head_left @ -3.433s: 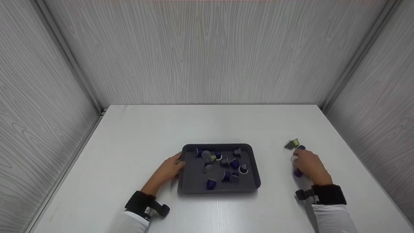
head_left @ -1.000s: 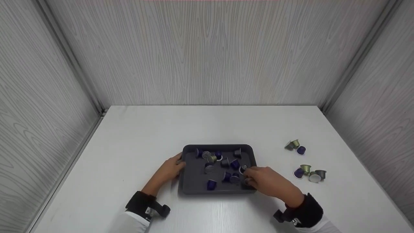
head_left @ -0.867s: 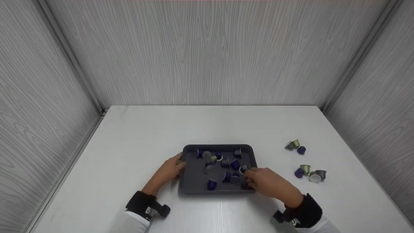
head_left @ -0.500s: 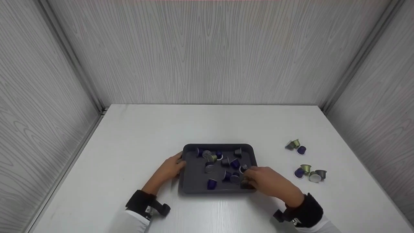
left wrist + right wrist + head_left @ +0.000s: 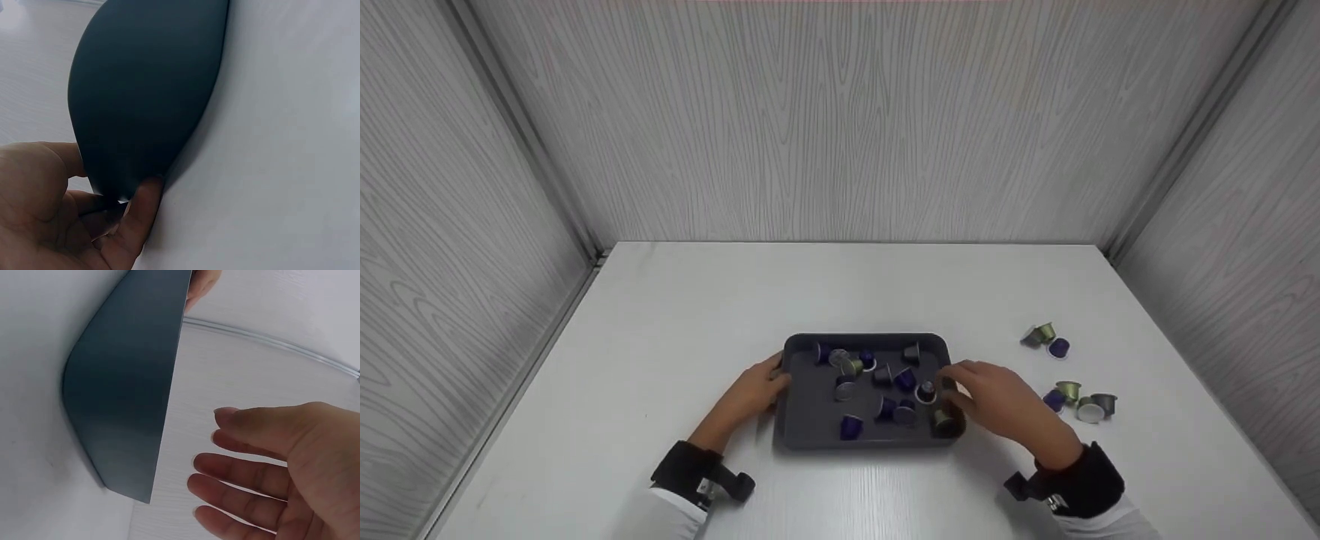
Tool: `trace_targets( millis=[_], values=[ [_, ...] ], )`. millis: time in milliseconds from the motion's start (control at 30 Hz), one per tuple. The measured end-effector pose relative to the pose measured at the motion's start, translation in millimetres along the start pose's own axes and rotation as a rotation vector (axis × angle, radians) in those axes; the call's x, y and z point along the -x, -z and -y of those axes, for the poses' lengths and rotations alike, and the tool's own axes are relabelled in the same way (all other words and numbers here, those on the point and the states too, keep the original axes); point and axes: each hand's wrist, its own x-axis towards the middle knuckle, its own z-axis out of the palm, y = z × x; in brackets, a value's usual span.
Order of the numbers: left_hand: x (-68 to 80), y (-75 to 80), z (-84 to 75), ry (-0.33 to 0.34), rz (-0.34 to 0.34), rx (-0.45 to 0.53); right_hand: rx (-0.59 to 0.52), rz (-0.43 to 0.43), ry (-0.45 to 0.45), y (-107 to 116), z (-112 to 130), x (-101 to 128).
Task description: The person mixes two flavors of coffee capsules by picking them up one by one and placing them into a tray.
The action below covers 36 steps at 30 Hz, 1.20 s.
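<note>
A dark grey tray (image 5: 825, 439) on the white table holds several coffee capsules, mostly purple, with some grey and green ones. My left hand (image 5: 754, 388) grips the tray's left side; in the left wrist view its fingers bend round the wall. Over the tray's right wall, my right hand (image 5: 997, 397) has its fingers parted with nothing between them, as the right wrist view also shows. Just below its fingertips, a dark green capsule (image 5: 943, 420) lies in the tray's near right corner. A white-rimmed capsule (image 5: 926, 391) sits close to the same fingertips.
Right of the tray, a grey capsule (image 5: 1104, 403), a green capsule (image 5: 1069, 391) and others lie grouped on the table (image 5: 697, 300). Farther back are another green capsule (image 5: 1045, 332) and a purple capsule (image 5: 1059, 347). Wood-grain panels (image 5: 840, 135) enclose the table.
My right hand came from the loose capsules on the right to the tray, let go of a capsule in its near right corner, then drew back slightly rightward. The left hand stayed put.
</note>
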Motion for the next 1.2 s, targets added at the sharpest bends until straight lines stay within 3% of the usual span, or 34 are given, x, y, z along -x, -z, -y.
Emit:
trace_targets(
  millis=[333,467,600,900,1200],
  values=[
    [0.8,-0.8,-1.6,0.038,-0.009,0.020,0.075,-0.196,0.027,2,-29,2],
    [0.7,-0.4,-0.9,0.031,-0.012,0.012,0.086,-0.212,0.020,2,-41,5],
    [0.7,-0.2,-0.2,0.020,-0.018,-0.002,0.094,-0.155,-0.046,1,-52,9],
    [0.7,-0.8,0.2,0.010,-0.021,-0.017,0.113,0.070,-0.305,-1,-74,21],
    [0.1,-0.7,0.9,-0.002,-0.003,0.010,0.057,0.194,-0.462,0,-92,28]
  ],
)
